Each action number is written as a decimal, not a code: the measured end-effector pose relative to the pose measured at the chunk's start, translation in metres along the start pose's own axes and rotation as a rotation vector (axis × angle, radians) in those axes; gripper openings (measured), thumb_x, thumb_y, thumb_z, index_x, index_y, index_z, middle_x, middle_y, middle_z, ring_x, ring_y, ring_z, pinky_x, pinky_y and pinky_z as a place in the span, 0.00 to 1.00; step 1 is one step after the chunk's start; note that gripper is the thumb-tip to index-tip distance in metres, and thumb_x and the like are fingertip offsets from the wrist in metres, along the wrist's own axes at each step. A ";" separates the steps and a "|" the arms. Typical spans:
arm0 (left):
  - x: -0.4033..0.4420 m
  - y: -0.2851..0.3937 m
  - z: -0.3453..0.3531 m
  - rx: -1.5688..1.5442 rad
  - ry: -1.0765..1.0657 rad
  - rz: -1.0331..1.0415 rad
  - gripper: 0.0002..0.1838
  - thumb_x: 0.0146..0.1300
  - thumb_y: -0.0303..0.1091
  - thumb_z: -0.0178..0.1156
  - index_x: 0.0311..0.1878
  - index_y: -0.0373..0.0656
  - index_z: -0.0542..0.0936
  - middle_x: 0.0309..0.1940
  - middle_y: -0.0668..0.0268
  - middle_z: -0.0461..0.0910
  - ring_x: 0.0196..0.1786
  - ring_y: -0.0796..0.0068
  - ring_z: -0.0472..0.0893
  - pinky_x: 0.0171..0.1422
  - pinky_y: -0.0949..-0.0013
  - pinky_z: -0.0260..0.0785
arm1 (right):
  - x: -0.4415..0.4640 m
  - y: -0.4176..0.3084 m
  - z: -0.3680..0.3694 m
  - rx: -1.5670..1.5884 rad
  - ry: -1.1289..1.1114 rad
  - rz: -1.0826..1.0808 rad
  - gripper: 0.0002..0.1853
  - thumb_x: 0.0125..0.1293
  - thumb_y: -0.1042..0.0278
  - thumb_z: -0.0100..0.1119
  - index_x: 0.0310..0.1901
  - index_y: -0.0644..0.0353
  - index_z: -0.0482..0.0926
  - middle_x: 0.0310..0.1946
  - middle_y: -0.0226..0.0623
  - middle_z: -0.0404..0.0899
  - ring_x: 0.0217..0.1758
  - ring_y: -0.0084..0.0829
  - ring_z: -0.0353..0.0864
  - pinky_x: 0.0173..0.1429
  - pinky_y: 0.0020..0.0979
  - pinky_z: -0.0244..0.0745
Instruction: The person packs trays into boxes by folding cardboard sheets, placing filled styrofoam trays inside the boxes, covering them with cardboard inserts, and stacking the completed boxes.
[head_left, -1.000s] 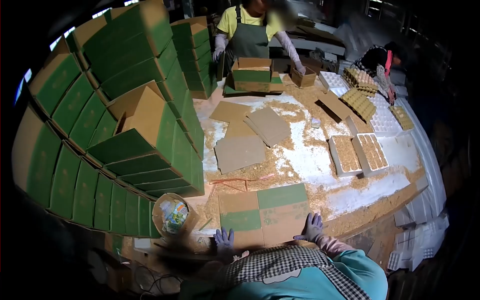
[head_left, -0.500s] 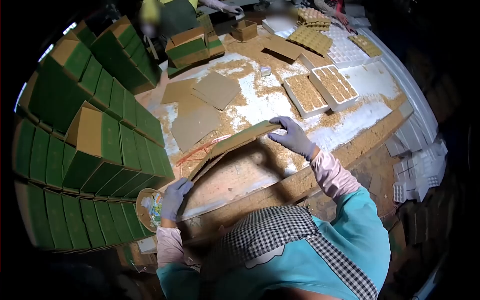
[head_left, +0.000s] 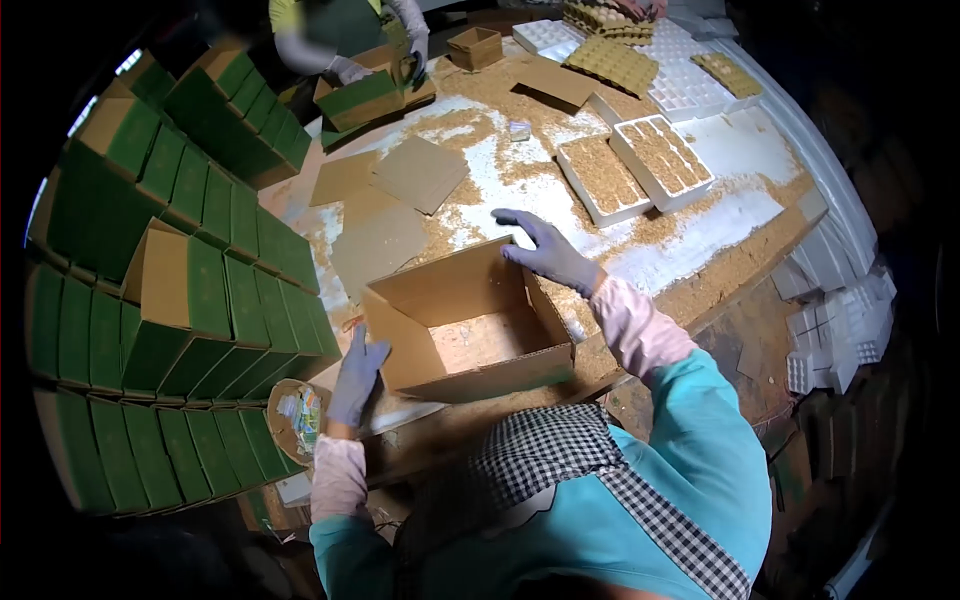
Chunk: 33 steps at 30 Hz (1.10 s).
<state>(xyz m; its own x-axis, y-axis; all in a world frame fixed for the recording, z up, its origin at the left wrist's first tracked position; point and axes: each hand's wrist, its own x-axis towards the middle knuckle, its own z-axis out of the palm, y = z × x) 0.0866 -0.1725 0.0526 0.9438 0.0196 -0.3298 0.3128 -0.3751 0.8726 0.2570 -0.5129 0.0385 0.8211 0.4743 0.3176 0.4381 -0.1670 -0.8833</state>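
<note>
A cardboard box (head_left: 470, 372), brown inside with green on its outer side, stands opened out at the near edge of the table. Pale tabletop shows through its bottom. My left hand (head_left: 358, 376), in a grey glove, is beside the box's left wall with fingers extended; whether it touches the wall I cannot tell. At the far right corner is my right hand (head_left: 552, 255), also gloved, its fingers spread and its thumb side close to the rim. Flat cardboard sheets (head_left: 420, 175) lie on the table beyond the box.
Stacked green boxes (head_left: 230, 300) rise on the left, with a small container of packets (head_left: 298, 420) beside them. Two white trays of sawdust-like filling (head_left: 605, 180) sit on the table (head_left: 735, 215). Egg trays (head_left: 612, 65) are farther back. Across the table a co-worker's hands (head_left: 350, 70) are at another box.
The folded cardboard held between my hands has become an opened box standing on the table. Both hands have loosened from it. The co-worker's hands have come to the other box.
</note>
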 end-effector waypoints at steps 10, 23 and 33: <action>0.066 -0.001 0.063 1.157 0.323 0.749 0.53 0.52 0.59 0.66 0.74 0.37 0.56 0.76 0.45 0.50 0.79 0.48 0.44 0.80 0.44 0.26 | -0.010 0.027 0.051 -0.424 -0.044 0.241 0.68 0.52 0.36 0.70 0.73 0.75 0.32 0.66 0.71 0.58 0.71 0.58 0.61 0.73 0.43 0.58; 0.101 -0.055 0.049 0.758 -0.057 0.549 0.25 0.61 0.47 0.61 0.54 0.38 0.77 0.62 0.49 0.71 0.65 0.51 0.64 0.73 0.50 0.48 | -0.080 -0.008 0.040 -0.670 -0.034 -0.205 0.37 0.64 0.45 0.59 0.65 0.66 0.66 0.62 0.54 0.67 0.70 0.54 0.62 0.73 0.48 0.58; 0.048 -0.073 0.021 -0.006 0.364 0.504 0.43 0.58 0.49 0.65 0.71 0.36 0.60 0.70 0.51 0.61 0.70 0.52 0.63 0.73 0.50 0.55 | -0.105 0.037 0.109 0.427 -0.104 0.374 0.37 0.73 0.49 0.49 0.74 0.64 0.52 0.70 0.47 0.61 0.75 0.36 0.56 0.77 0.33 0.47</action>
<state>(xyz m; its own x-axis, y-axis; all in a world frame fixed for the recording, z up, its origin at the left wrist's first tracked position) 0.1068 -0.1638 -0.0342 0.9512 0.1564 0.2658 -0.1808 -0.4155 0.8915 0.1465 -0.4745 -0.0652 0.8421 0.5361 -0.0592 -0.0791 0.0142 -0.9968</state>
